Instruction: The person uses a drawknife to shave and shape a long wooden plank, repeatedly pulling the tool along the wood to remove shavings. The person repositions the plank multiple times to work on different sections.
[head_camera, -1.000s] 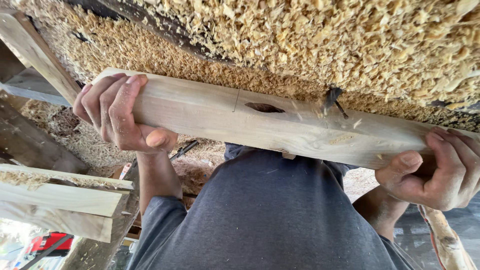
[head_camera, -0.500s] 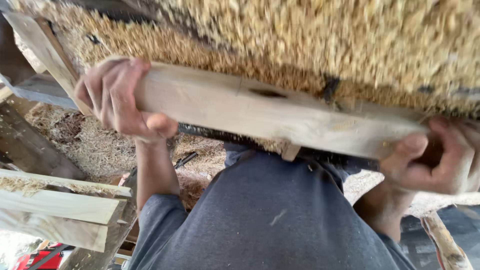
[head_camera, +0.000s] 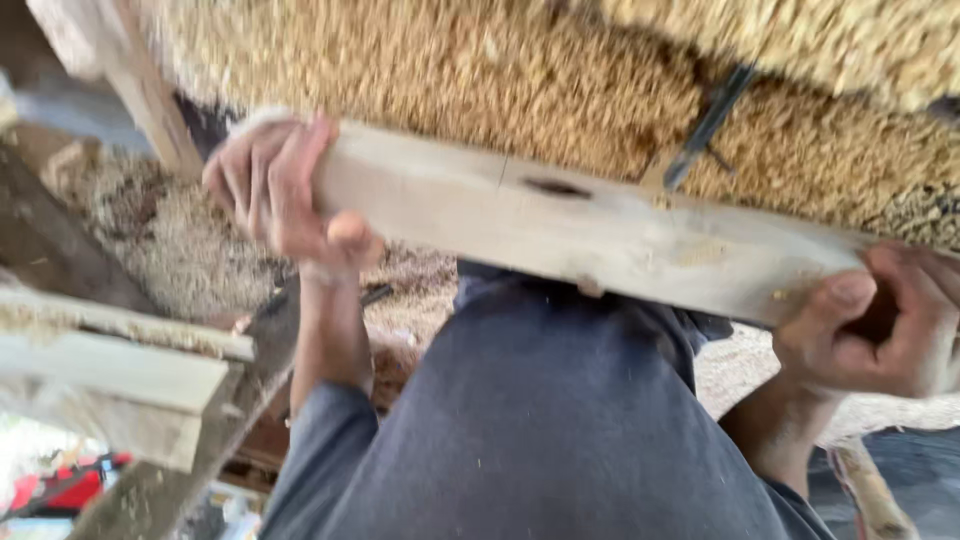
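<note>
Both my hands grip a pale wooden plank (head_camera: 580, 225) that runs across the view, sloping down to the right. My left hand (head_camera: 285, 190) wraps its left end, thumb underneath. At the right end my right hand (head_camera: 880, 320) is closed around the plank. A dark knot hole shows near the plank's middle. My grey-clothed torso (head_camera: 540, 420) fills the lower middle, below the plank. The picture is blurred by motion.
A thick heap of wood shavings (head_camera: 520, 70) lies beyond the plank, with a dark metal rod (head_camera: 705, 125) sticking out of it. Pale stacked boards (head_camera: 110, 370) sit at lower left, a slanted timber (head_camera: 120, 60) at upper left, and something red (head_camera: 60, 490) in the corner.
The plank and both hands have shifted right and slightly down in view, and its tilt has grown. The view has become more blurred. My grip is unchanged.
</note>
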